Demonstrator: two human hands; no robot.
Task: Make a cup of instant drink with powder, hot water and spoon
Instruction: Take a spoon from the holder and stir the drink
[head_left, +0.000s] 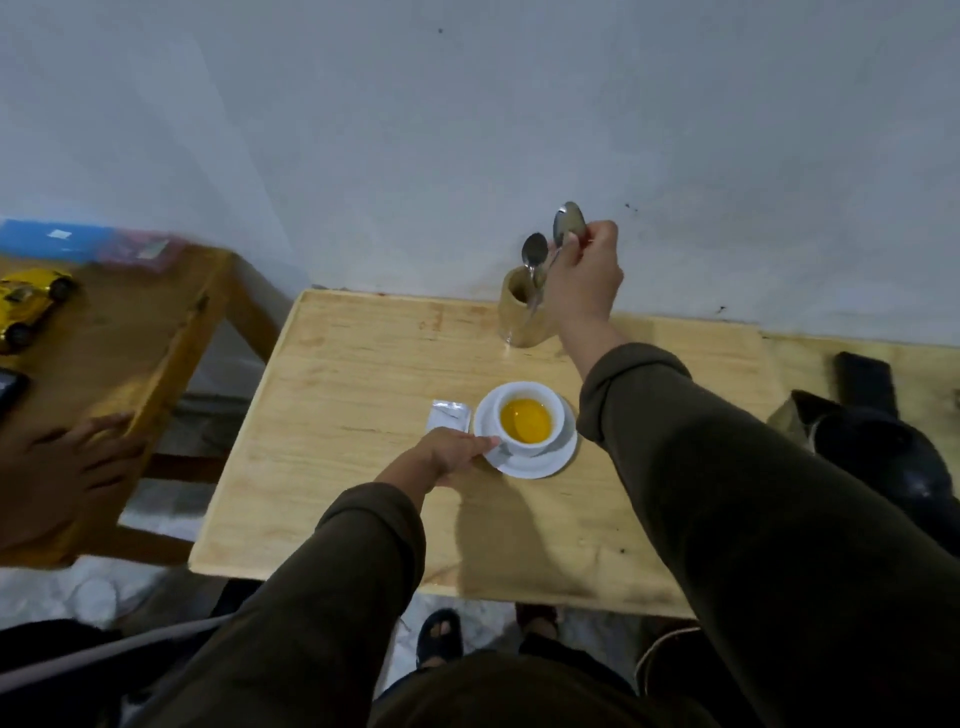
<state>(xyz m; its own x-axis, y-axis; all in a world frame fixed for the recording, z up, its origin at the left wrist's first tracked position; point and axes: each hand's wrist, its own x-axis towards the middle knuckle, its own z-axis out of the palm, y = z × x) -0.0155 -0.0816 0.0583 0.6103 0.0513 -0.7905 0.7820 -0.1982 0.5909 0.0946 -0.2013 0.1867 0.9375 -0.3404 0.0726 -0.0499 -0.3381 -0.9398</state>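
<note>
orange liquid filled the white cup (529, 420), which sat on a white saucer (545, 462) near the middle of the pale wooden surface (332, 395). the left hand (447, 453) reached in from below, its fingers (480, 444) together and pinched on the cup's handle at the near-left side, over the saucer's rim. just beside the saucer on its left lay a small silvery sachet (448, 414), flat on the wood and partly hidden by the left hand.

at the far edge of the surface, close to the grey wall (467, 130), stood a wooden holder (522, 312), upright. one spoon (535, 252) stood in it with its bowl up. the right hand (584, 280) was raised above and just right of the holder, its fingers (597, 236) clamped on the stem of a second spoon (569, 222), whose bowl pointed up toward the wall. whether that spoon's lower end was still inside the holder could not be told, since the hand covered it.

both arms wore dark olive sleeves (753, 467). to the left stood a second, darker wooden table (130, 322) with a yellow toy car (31, 301) on it and blurred blue and pink items behind. another person's hand (67, 467) rested on that table's near edge. dark objects (878, 441) lay at the right end of the surface, too dim to make out. below the near edge, a foot in a dark sandal (440, 636) showed on the pale floor.
</note>
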